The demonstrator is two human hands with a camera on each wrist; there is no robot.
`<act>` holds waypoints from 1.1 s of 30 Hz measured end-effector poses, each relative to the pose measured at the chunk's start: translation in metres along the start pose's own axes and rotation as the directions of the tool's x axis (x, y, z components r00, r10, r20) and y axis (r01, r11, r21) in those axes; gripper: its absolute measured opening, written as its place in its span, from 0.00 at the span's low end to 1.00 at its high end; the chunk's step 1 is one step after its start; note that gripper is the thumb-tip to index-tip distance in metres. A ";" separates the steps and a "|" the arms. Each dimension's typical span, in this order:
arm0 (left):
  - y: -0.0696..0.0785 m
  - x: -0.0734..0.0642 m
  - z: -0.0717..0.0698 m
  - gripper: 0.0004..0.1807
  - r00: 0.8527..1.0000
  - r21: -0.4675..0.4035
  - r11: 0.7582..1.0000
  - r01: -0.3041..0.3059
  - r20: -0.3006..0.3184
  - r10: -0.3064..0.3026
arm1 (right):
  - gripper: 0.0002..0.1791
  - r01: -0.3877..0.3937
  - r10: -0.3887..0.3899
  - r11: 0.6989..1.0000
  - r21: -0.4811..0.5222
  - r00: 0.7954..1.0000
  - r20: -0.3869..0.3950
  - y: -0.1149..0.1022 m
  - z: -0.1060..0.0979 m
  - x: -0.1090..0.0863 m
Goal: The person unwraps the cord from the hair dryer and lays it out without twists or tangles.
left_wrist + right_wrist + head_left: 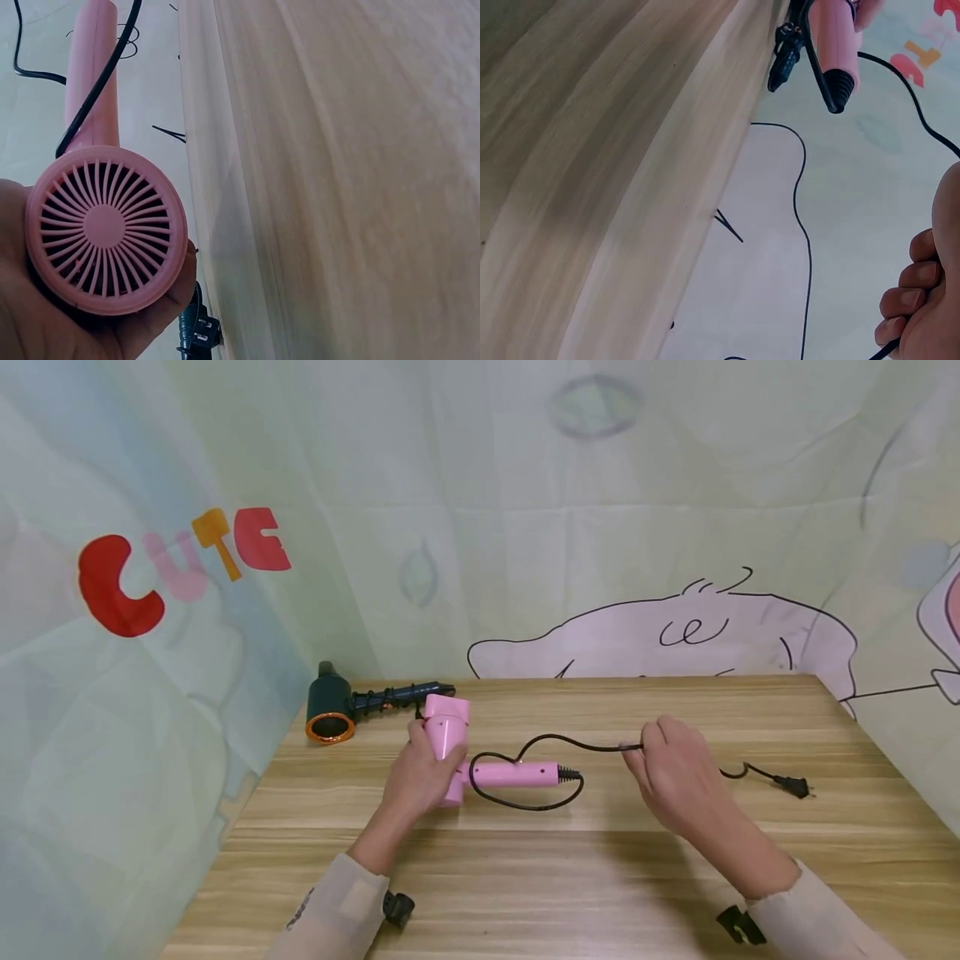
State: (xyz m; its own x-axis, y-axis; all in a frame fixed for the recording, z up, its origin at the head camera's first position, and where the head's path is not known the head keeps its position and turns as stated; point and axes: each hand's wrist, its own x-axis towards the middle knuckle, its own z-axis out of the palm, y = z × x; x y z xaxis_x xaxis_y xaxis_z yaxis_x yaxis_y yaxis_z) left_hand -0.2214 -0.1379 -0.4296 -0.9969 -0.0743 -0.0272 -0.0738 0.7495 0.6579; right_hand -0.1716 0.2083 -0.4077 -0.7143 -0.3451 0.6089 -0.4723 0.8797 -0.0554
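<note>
gripping the barrel of a pink hair dryer (446,739), the left hand (420,777) has thumb and fingers wrapped round either side of it. dryer is over the left-middle part of a wood-grain table (480,877), nozzle (447,706) toward the back, handle (506,776) pointing right. cannot tell whether it touches the tabletop. left wrist view: round slatted grille (104,226) faces the camera, palm and fingers cupped about it.

black cord (551,736) leaves a ribbed collar (568,774) at the handle's end, curves back along the near side, crosses the handle close to the barrel, comes round the far side, then runs off to the right.

right hand (678,777): clamped on the cord, fingers curled over it, well apart from the left. right wrist view has those fingers tucked in a row, cord coming out beneath. beyond this hand, the cord's free length ends in a black two-pin plug (793,787), right side of table.

back left corner: a dark green hair dryer (330,689) with an orange ring, thin black cord wound about its handle, tip near the pink nozzle.

behind: pale printed cloth (480,468); red, pink and orange letters (101,581) spelling "cute" at left, a black-outlined drawing (600,635) along the table's rear edge. person's light sleeves (330,910) reach past the wrists' small black devices (397,910).
</note>
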 end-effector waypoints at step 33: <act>-0.001 0.005 -0.006 0.49 0.998 -0.003 0.998 0.063 -0.029 -0.063 | 0.19 0.057 -0.057 0.998 0.006 0.991 0.124 0.007 0.000 -0.033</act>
State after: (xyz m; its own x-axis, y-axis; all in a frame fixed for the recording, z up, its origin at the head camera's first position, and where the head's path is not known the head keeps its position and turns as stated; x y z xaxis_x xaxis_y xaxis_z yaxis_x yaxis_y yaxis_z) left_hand -0.2261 -0.1429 -0.4256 -0.9890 -0.1401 -0.0467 -0.1361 0.7416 0.6569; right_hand -0.1515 0.2259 -0.4286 -0.7448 -0.4328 0.5079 -0.5150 0.8568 -0.0251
